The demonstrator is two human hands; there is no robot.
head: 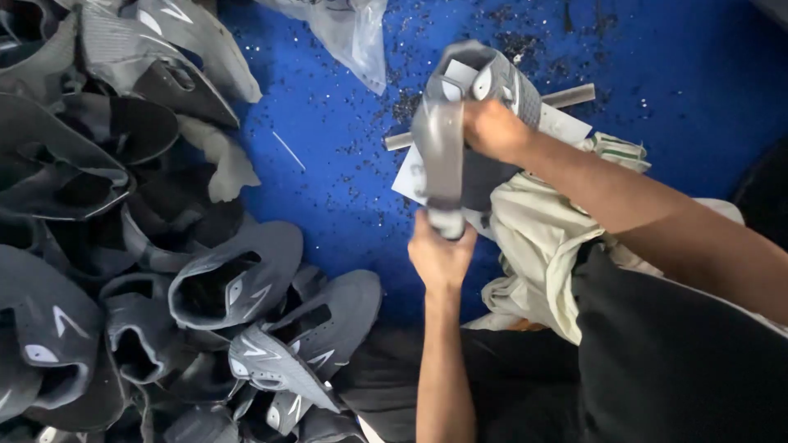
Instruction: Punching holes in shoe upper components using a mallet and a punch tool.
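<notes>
Grey shoe upper [460,123] between left hand [439,254] and right hand [492,131].

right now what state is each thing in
grey shoe upper: held up off the blue surface, in both hands
left hand: closed on its lower end
right hand: gripping its top
pile of shoe uppers: heaped loosely, untouched
metal rod: lying flat
plastic bag: crumpled
pale cloth: bunched

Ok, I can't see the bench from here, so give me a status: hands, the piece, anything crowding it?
Left hand grips the grey shoe upper at its lower end. Right hand clamps its top. Pile of grey uppers lies left, apart.
</notes>
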